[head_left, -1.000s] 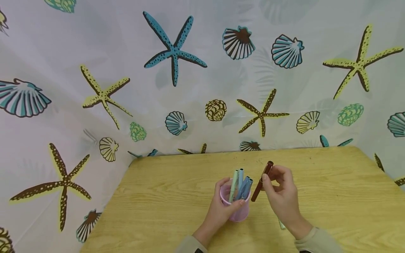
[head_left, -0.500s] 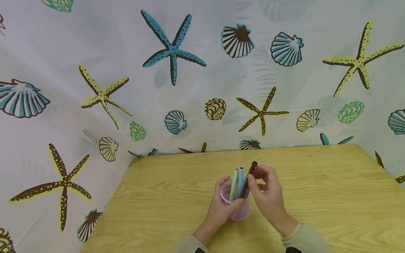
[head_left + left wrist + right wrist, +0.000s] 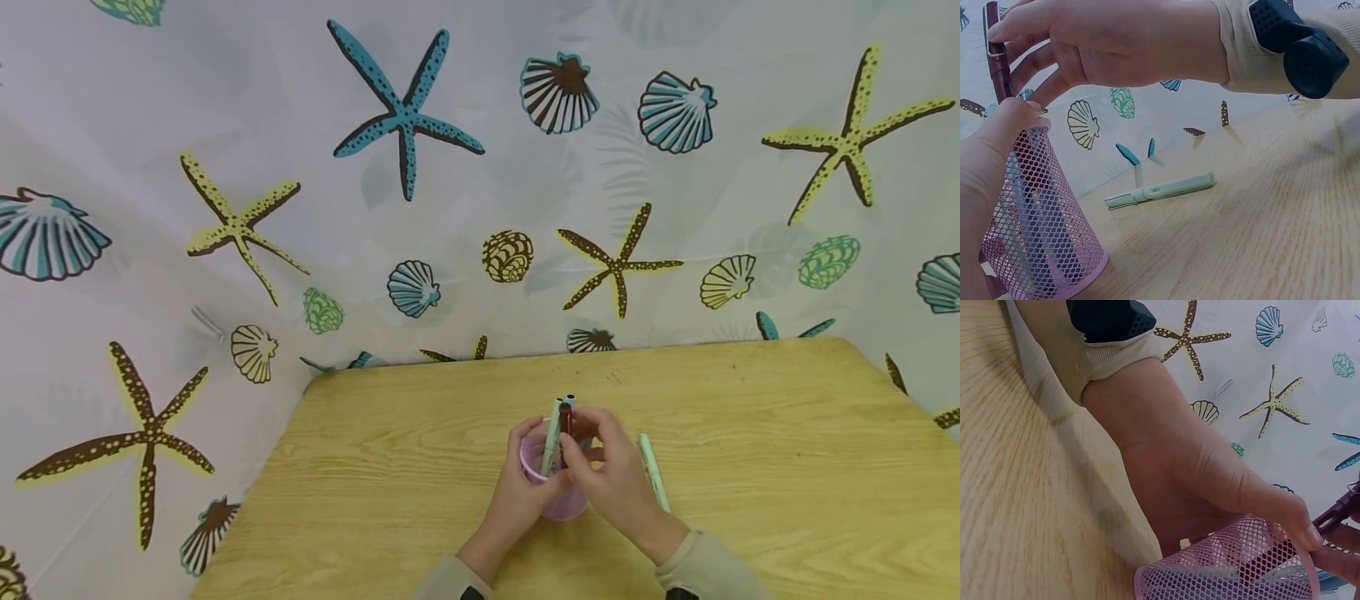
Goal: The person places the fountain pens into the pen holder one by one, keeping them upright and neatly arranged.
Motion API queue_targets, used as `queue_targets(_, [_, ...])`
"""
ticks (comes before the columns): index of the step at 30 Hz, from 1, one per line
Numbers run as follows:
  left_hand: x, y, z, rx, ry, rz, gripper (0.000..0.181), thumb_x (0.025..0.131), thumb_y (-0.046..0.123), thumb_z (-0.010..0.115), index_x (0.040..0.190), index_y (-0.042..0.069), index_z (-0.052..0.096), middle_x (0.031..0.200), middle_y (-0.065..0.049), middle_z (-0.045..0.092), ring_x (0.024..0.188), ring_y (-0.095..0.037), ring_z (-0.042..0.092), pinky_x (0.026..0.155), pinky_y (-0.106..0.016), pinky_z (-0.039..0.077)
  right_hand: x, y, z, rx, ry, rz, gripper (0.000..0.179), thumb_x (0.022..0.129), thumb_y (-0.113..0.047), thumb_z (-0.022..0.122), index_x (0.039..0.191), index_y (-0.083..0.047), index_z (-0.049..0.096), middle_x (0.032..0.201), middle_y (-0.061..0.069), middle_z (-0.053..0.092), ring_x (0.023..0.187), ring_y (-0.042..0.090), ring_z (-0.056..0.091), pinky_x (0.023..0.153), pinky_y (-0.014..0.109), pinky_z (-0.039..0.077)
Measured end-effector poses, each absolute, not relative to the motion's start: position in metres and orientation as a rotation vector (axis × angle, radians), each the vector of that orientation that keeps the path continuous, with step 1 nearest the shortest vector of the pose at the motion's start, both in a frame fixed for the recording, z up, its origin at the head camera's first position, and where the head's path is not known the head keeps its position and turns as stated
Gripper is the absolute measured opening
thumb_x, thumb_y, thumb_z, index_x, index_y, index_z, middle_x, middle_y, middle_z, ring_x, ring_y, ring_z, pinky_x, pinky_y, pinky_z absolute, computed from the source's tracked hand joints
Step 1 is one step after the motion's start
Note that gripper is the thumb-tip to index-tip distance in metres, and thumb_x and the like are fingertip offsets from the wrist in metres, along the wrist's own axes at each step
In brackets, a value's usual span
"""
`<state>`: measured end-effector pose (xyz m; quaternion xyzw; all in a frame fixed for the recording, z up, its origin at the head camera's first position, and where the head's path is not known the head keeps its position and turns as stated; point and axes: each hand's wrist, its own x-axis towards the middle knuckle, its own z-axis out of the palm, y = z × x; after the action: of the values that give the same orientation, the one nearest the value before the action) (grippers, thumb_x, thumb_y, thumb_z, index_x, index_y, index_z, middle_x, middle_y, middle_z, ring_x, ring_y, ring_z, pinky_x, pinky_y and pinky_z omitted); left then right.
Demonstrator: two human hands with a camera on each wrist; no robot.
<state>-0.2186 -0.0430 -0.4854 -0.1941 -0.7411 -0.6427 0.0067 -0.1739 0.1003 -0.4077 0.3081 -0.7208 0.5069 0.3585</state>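
My left hand (image 3: 517, 492) grips a pink mesh pen cup (image 3: 564, 505), its thumb over the near rim. Between thumb and fingers, my right hand (image 3: 617, 487) pinches a dark maroon pen (image 3: 566, 422). That pen stands upright with its lower part inside the cup, visible through the mesh in the right wrist view. A mint green pen (image 3: 552, 437) leans in the cup, and behind it shows the cap of a light blue pen (image 3: 571, 399). Other blue pens are mostly hidden by my right hand. Through the mesh wall (image 3: 1054, 212), pen barrels show in the left wrist view.
Another mint green pen (image 3: 655, 473) lies on the wooden table (image 3: 787, 467), just right of my right hand. A white cloth (image 3: 465, 183) printed with starfish and shells hangs behind the table and along its sides.
My right hand has moved left with the maroon pen, bringing it from beside the cup to inside it. The mint pen on the table is now uncovered. My left hand keeps its grip.
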Motion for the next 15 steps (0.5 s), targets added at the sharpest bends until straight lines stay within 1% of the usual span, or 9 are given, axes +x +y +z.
queue_targets(2, [-0.219,-0.043,-0.485,-0.617,-2.320,-2.001,0.074,0.081,0.023,0.072,0.140,0.021,0.027,0.133,-0.009,0.043,0.118,-0.025,0.047,0.091,-0.041,0.044,-0.178,0.101,-0.414,0.810,-1.897,1.315,0.037,0.076,0.018,0.062,0.110,0.006,0.050,0.093,0.014,0.058,0.075,0.021,0.057,0.056,0.024,0.052])
queue_targets(3, [-0.218,-0.043,-0.485,-0.622,-2.319,-2.002,0.073,0.082,0.023,0.072,0.140,0.022,0.027,0.133,-0.008,0.043,0.118,-0.025,0.047,0.091,-0.041,0.044,-0.181,0.101,-0.418,0.817,-1.914,1.307,0.038,0.077,0.017,0.063,0.111,0.005,0.051,0.094,0.012,0.058,0.075,0.020,0.057,0.055,0.025,0.052])
queue_targets(7, [-0.216,-0.044,-0.479,-0.665,-2.297,-2.010,0.069,0.083,0.021,0.071,0.138,0.022,0.028,0.134,-0.010,0.042,0.119,-0.025,0.046,0.092,-0.041,0.044,-0.191,0.102,-0.433,0.856,-1.962,1.237,0.040,0.078,0.013,0.065,0.114,-0.001,0.052,0.094,0.006,0.057,0.073,0.014,0.056,0.054,0.021,0.049])
queue_targets(9, [-0.212,-0.044,-0.472,-0.681,-2.304,-2.006,0.068,0.084,0.020,0.070,0.138,0.019,0.028,0.134,-0.013,0.041,0.120,-0.027,0.045,0.092,-0.043,0.043,-0.192,0.102,-0.435,0.884,-1.963,1.180,0.040,0.078,0.010,0.066,0.114,-0.002,0.052,0.092,0.004,0.056,0.071,0.012,0.055,0.054,0.019,0.048])
queue_targets(11, [-0.207,-0.045,-0.464,-0.701,-2.305,-2.006,0.067,0.085,0.018,0.069,0.138,0.015,0.027,0.134,-0.016,0.040,0.120,-0.029,0.045,0.092,-0.045,0.044,-0.193,0.102,-0.435,0.904,-1.968,1.150,0.039,0.079,0.008,0.066,0.113,-0.003,0.052,0.092,0.002,0.056,0.071,0.010,0.055,0.055,0.016,0.047])
queue_targets(13, [-0.204,-0.045,-0.458,-0.708,-2.312,-1.998,0.067,0.086,0.017,0.068,0.138,0.010,0.027,0.134,-0.017,0.040,0.120,-0.030,0.045,0.091,-0.044,0.044,-0.193,0.102,-0.435,0.912,-1.981,1.122,0.037,0.080,0.005,0.066,0.113,-0.003,0.052,0.092,0.002,0.057,0.071,0.009,0.055,0.056,0.015,0.047])
queue_targets(15, [-0.203,-0.045,-0.457,-0.715,-2.308,-1.996,0.067,0.086,0.015,0.068,0.138,0.008,0.026,0.133,-0.016,0.042,0.120,-0.029,0.045,0.091,-0.041,0.045,-0.193,0.102,-0.434,0.902,-2.014,1.094,0.034,0.081,0.002,0.066,0.112,-0.004,0.052,0.092,0.002,0.057,0.071,0.008,0.054,0.056,0.014,0.046])
